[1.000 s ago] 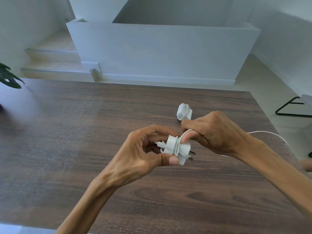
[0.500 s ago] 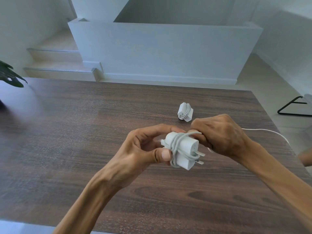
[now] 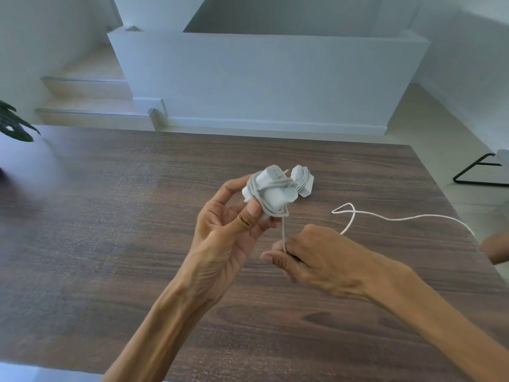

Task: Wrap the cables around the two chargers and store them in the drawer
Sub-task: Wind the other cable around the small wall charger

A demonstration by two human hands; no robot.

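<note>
Charger [image 3: 271, 193] light, rigid, above tabletop [image 3: 110, 230]; our left hand [image 3: 225, 241] grip closed around it. Cable [image 3: 283, 232] soft, springy; our right hand [image 3: 316, 257] pinches it taut below. Wrapped charger [image 3: 303, 181] behind.

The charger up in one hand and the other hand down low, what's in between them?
In the head view, a taut stretch of white cable runs from the charger in the left hand down into the right hand; nothing else.
</note>
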